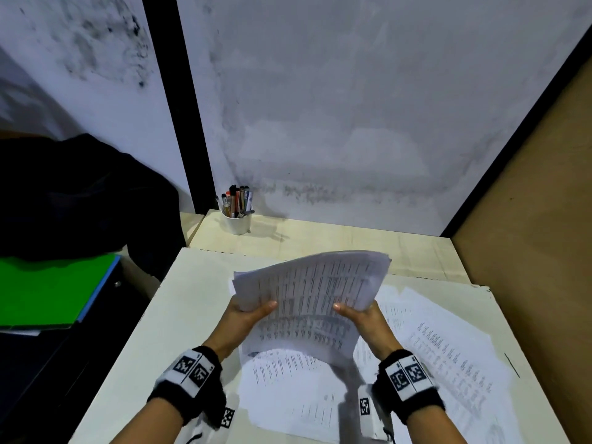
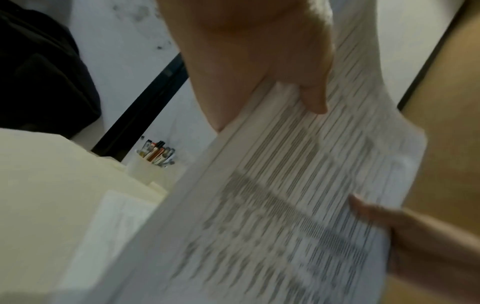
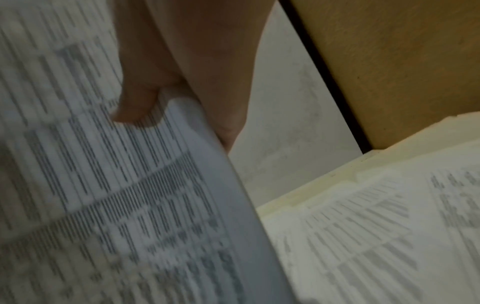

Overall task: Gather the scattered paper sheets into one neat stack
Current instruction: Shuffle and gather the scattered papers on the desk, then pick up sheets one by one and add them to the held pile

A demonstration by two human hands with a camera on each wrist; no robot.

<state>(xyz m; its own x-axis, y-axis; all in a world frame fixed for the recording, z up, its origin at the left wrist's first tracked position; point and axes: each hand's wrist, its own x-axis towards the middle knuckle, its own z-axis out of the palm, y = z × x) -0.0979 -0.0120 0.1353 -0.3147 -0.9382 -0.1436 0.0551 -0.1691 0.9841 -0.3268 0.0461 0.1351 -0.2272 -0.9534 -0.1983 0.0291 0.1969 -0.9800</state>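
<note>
A thick stack of printed sheets (image 1: pixel 310 299) is lifted off the table and tilted, held on both sides. My left hand (image 1: pixel 246 315) grips its left edge with the thumb on top; my right hand (image 1: pixel 362 315) grips its right edge the same way. In the left wrist view the stack (image 2: pixel 285 205) fills the middle under my left hand (image 2: pixel 259 72). In the right wrist view my right hand (image 3: pixel 168 82) clamps the stack (image 3: pixel 103 185). More loose printed sheets (image 1: pixel 442 347) lie spread on the cream table (image 1: pixel 179 315) below and to the right.
A white cup of pens (image 1: pixel 237 216) stands at the back of the table by the wall. A green folder (image 1: pixel 48 290) and a dark bag (image 1: pixel 80 193) sit to the left. A brown partition (image 1: pixel 538 219) borders the right side.
</note>
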